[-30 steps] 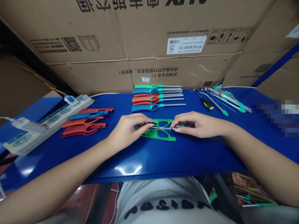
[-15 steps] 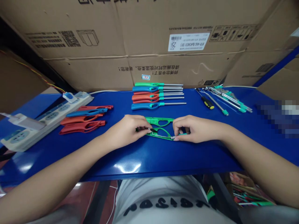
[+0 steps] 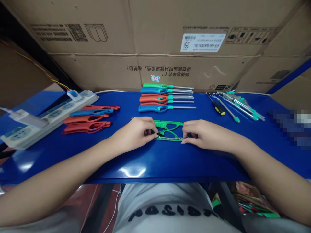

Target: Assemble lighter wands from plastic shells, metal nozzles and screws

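Two green plastic handle shells [image 3: 168,124] lie side by side on the blue table [image 3: 155,158], in front of me. My left hand [image 3: 136,132] pinches the left end of the nearer shell, fingers closed on a thin dark wire part. My right hand [image 3: 201,134] pinches the right end, closed on a thin metal tube [image 3: 173,138] that lies along the nearer shell. Part of each shell is hidden under my fingers.
Several finished lighters [image 3: 160,98] with red, blue and green handles lie in a row at the back. Red and blue empty shells [image 3: 88,119] are at the left beside a white power strip [image 3: 46,118]. A screwdriver [image 3: 217,106] and metal tube assemblies [image 3: 240,105] lie at the right. Cardboard boxes [image 3: 155,42] stand behind.
Both hands have lowered the metal tube part from the farther green shell onto the nearer one and drawn a little closer together. The view has shifted slightly.
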Demonstrator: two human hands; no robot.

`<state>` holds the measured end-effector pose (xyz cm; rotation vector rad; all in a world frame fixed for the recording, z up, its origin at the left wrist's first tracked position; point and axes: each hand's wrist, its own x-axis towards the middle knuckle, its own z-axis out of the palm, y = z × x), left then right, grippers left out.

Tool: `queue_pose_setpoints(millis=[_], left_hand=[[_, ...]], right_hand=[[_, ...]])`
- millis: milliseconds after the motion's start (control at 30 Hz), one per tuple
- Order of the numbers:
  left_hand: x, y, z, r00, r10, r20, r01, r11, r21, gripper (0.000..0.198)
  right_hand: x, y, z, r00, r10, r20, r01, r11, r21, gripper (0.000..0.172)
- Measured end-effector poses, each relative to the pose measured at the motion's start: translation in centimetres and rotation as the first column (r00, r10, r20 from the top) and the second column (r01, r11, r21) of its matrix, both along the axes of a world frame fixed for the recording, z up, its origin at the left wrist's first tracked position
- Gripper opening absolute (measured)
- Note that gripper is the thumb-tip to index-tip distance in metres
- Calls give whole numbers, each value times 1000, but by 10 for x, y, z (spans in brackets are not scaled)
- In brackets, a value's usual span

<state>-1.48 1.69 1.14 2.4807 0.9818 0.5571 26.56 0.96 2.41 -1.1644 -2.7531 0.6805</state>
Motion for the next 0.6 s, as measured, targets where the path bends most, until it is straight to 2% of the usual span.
queue_pose_setpoints(millis=[200, 433, 500, 600], left_hand=[[2, -1, -1, 998, 49, 33, -48, 999, -26, 6], [4, -2, -4, 995, 89, 46, -89, 996, -9, 7], [5, -3, -5, 993, 102, 63, -101, 995, -11, 7], [7, -4, -6, 990, 120, 73, -120, 993, -14, 7]], right_hand=[[0, 5, -4, 998, -6, -63, 8, 1000, 30, 28], [-2, 14, -13, 969, -214, -125, 191, 966, -175, 27], [-3, 14, -14, 969, -200, -147, 176, 972, -158, 23], [-4, 11, -13, 979, -103, -178, 91, 993, -74, 20]])
